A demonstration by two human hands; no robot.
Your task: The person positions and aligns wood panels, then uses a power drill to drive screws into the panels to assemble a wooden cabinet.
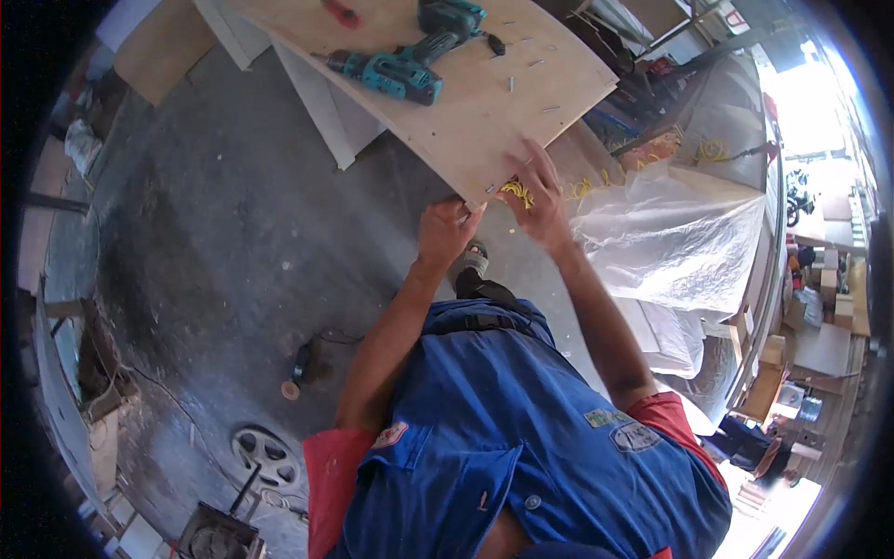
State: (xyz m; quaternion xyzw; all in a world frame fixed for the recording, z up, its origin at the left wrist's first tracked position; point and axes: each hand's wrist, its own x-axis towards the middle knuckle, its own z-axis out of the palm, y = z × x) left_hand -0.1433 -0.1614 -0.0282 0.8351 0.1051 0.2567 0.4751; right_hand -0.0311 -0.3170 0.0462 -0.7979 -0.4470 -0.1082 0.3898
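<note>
My left hand (449,233) is closed at the near corner of a light wooden board (466,130), its thumb and fingers pinched together. Whatever lies between those fingertips is too small to make out. My right hand (540,197) is at the board's right edge, fingers stretched out and partly smeared by motion. Yellow coiled hose (517,193) shows beside its thumb and palm; whether they touch is unclear. A small metal screw (490,189) lies on the board close to both hands. Farther up the board rests a teal and black cordless drill (396,74).
Several loose screws (511,84) and a small black piece (496,44) lie on the board. Clear plastic sheeting (670,233) covers something at right. On the floor are an angle grinder (298,368), its cord and a spoked wheel (267,456). Boards (321,112) lean beneath the worktop.
</note>
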